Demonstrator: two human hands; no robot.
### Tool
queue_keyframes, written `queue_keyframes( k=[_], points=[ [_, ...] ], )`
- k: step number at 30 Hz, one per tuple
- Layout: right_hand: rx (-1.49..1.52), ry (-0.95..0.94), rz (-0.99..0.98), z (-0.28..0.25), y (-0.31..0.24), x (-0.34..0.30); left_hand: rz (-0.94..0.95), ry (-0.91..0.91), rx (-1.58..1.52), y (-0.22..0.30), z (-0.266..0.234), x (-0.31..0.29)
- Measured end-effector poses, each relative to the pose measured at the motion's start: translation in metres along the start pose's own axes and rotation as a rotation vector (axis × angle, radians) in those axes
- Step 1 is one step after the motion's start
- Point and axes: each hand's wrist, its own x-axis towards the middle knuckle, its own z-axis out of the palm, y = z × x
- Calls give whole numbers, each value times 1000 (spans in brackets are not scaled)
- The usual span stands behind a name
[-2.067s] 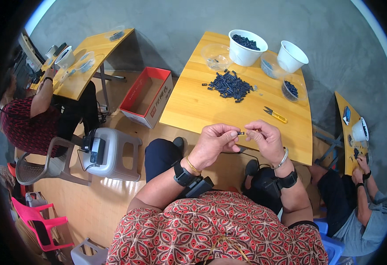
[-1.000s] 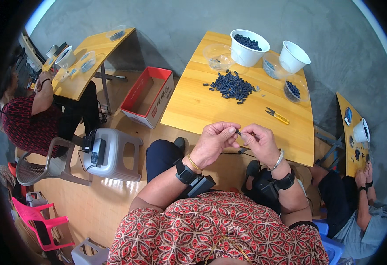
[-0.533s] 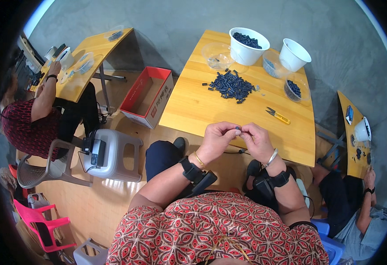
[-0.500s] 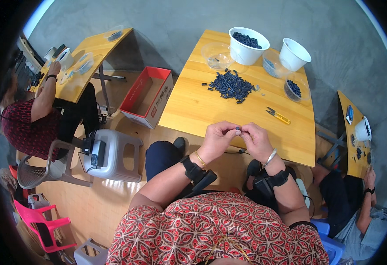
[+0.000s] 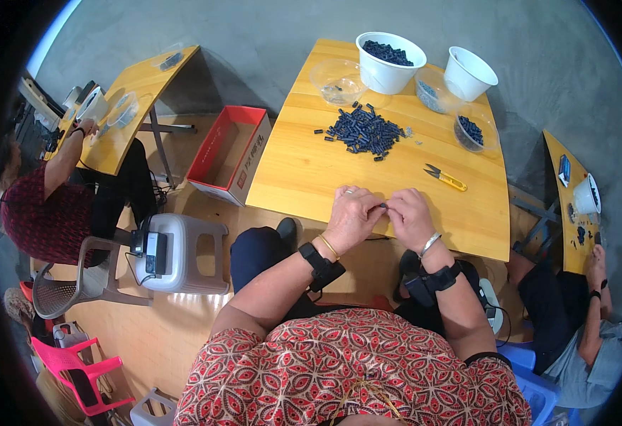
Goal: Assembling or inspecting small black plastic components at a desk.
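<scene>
Pinching a tiny dark-blue cylindrical piece (image 5: 383,206), seemingly plastic, between left hand (image 5: 352,216) and right hand (image 5: 409,217) at the near edge of the yellow wooden table (image 5: 290,167); possibly risking a drop over that edge through so slight a fingertip hold. Angling both hands inward, curling fingers, holding fingertips nearly together.

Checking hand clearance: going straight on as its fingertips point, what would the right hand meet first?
Likely the small dark piece pinched by the left hand, then that hand itself; any gap before it is unclear.
</scene>
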Motion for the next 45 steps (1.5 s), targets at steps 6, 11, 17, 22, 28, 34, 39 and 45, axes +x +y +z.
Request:
queue_keyframes(
  k=[6,11,17,22,28,34,39,45],
  points=[
    [385,332,409,15,-3,38,74,0,71,3,-4,5],
    [247,284,369,49,14,35,65,-39,80,0,2,0],
    [100,253,262,48,8,38,35,-11,61,0,1,-3],
    [101,222,244,45,8,38,20,-6,76,-1,3,-2],
    [171,330,345,54,12,46,58,50,59,4,3,-1],
    [-13,313,265,56,14,43,39,41,107,3,5,-3],
    [-50,257,295,59,16,41,44,65,73,0,8,-4],
    [-100,185,342,60,17,43,-8,50,60,-2,9,-2]
  ],
)
